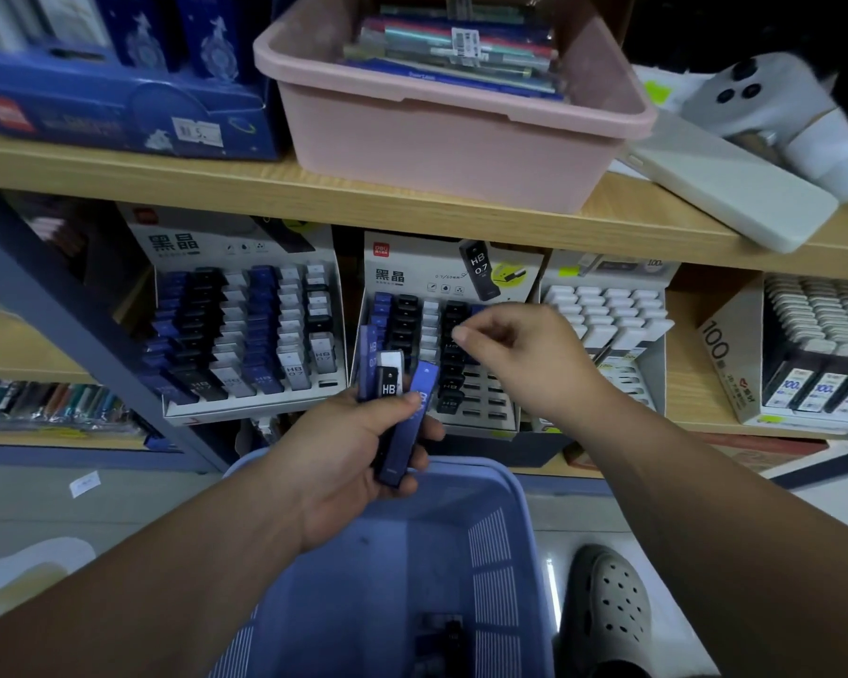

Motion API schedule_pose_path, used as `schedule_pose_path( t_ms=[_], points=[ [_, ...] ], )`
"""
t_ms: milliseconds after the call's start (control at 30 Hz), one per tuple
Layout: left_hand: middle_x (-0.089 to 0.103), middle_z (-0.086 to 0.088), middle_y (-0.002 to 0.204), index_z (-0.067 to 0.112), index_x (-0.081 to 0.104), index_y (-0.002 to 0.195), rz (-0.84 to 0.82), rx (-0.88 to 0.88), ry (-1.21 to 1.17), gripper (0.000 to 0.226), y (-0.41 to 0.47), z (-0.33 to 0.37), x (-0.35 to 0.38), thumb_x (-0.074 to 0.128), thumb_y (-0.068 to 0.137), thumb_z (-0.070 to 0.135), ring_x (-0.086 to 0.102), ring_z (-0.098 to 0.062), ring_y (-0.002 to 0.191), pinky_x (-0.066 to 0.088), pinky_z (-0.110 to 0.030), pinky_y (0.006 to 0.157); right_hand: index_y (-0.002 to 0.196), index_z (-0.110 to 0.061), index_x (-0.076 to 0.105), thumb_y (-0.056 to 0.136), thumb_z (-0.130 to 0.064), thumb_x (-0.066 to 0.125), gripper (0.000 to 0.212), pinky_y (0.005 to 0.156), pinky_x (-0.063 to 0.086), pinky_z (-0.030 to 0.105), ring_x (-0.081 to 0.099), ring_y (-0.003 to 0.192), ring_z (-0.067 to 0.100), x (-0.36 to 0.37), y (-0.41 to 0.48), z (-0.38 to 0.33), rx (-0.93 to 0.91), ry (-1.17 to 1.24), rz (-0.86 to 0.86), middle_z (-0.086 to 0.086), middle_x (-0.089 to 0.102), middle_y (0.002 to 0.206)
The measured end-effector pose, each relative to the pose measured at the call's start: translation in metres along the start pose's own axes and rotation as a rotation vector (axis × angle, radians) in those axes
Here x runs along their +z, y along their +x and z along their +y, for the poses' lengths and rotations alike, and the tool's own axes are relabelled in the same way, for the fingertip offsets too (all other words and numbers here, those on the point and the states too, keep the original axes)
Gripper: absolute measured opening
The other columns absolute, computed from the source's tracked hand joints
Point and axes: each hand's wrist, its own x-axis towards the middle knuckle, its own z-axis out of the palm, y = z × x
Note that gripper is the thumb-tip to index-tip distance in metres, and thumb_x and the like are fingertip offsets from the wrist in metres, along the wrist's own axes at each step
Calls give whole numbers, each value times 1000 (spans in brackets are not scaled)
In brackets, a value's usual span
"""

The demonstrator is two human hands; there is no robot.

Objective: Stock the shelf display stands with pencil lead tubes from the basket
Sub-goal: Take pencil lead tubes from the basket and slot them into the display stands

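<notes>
My left hand (pixel 348 457) grips a small bundle of pencil lead tubes (pixel 397 398), blue, black and white ones, just above the far rim of the blue basket (pixel 505 506). My right hand (pixel 520 354) is at the middle display stand (pixel 412 266), thumb and forefinger pinched together over its black tube columns; whether a tube is between them I cannot tell. That stand has empty slots at its lower right. A fuller stand (pixel 246 335) sits to its left. A few dark tubes (pixel 441 633) lie in the basket's bottom.
A stand of white tubes (pixel 608 310) and boxed refills (pixel 818 354) sit to the right. On the upper shelf stand a pink tub (pixel 441 139) of pens, blue boxes (pixel 118 105) and a phone (pixel 725 188). My shoe (pixel 608 609) is beside the basket.
</notes>
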Motion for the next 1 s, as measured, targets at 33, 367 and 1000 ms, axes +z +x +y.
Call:
schedule_pose_path(
  t_ms=[33,367,1000],
  points=[
    [71,-15,83,5,62,114,-1,-9,8,21,0,-1,1,61,96,16,55,-20,55,43,-28,46,86,-20,76,92,-37,70,19,64,51,26,63,65,14,-2,-6,-8,59,146,-82,0,70,74],
    [71,-20,85,0,68,107,-63,-53,69,24,-20,-18,1,60,98,20,61,-24,58,48,-30,48,96,-12,75,87,-8,75,9,56,51,20,64,63,9,-5,-42,-18,157,397,-499,1,72,74],
    [42,-1,60,13,54,96,98,-18,34,20,-41,-15,-81,59,98,32,27,-12,44,22,-21,39,105,-16,76,89,-8,73,18,76,51,10,62,73,-9,45,-8,-61,-166,165,108,-18,66,84]
  ],
)
